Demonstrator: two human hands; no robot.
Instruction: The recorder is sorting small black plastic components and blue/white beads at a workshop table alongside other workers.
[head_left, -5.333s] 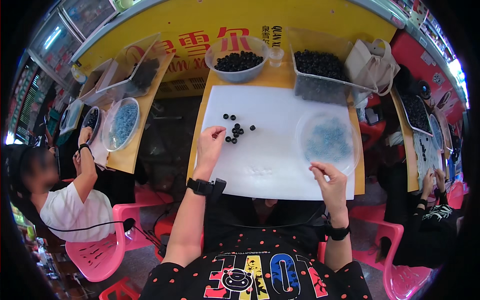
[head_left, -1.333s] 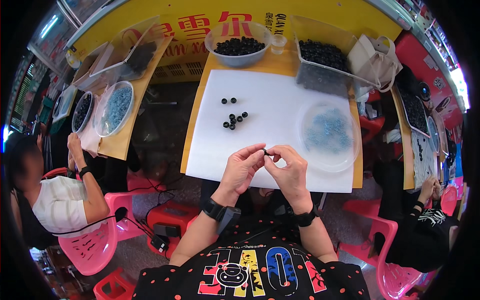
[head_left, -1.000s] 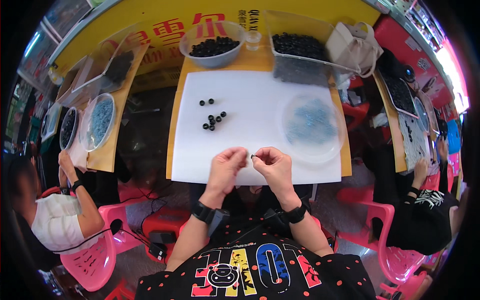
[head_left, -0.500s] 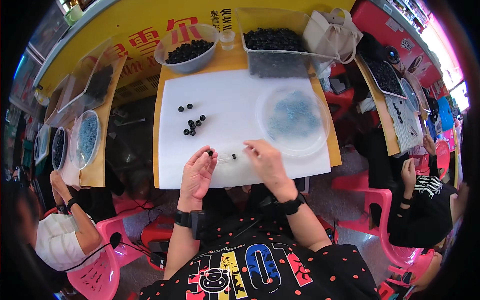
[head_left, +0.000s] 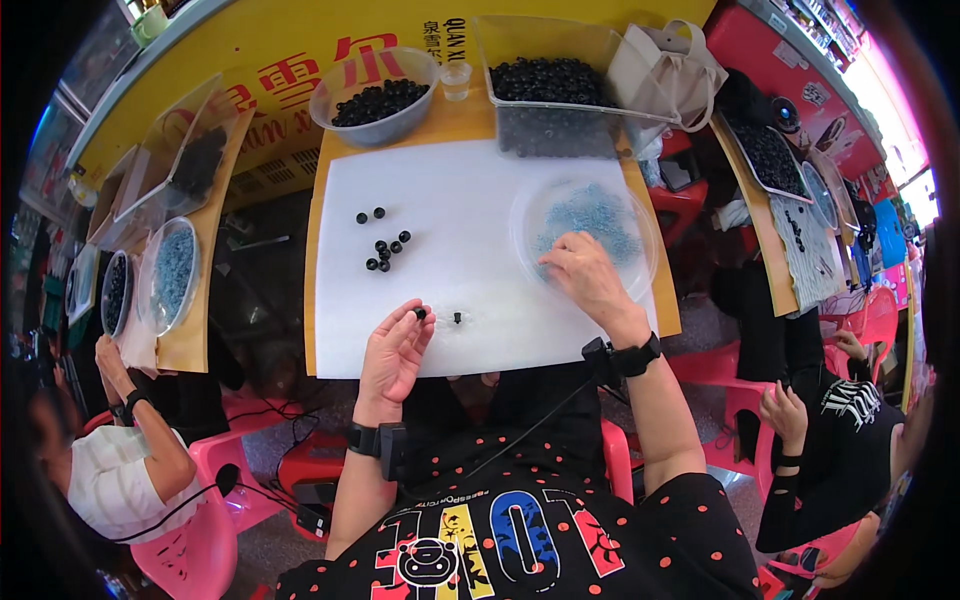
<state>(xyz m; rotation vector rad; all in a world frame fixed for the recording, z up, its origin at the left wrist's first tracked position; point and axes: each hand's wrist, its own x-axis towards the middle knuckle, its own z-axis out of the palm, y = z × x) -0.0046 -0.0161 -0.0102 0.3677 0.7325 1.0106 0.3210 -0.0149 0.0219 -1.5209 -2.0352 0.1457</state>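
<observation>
My left hand point(head_left: 393, 352) is closed, pinching a small black round bead-like piece point(head_left: 420, 313) at its fingertips above the near edge of the white mat point(head_left: 470, 215). My right hand point(head_left: 592, 275) reaches over a round clear dish point(head_left: 648, 262) holding many tiny light-blue pieces point(head_left: 588, 210). Its fingers are drawn together at the near-left part of the blue pieces, and what they hold, if anything, is too small to make out. Between the hands, a small black piece point(head_left: 458, 318) lies on the mat near something clear. Several black round pieces point(head_left: 384, 250) lie further left.
Along the table's back stand a bowl of black pieces point(head_left: 402, 118), a small clear cup point(head_left: 456, 80), a large clear bin point(head_left: 555, 135) of black pieces and a beige bag point(head_left: 672, 75). Other people sit at tables on both sides, on pink chairs point(head_left: 190, 550).
My right hand has moved right and away from me, from beside the small black piece to the dish. That small piece has shifted slightly left. The left hand still pinches its piece.
</observation>
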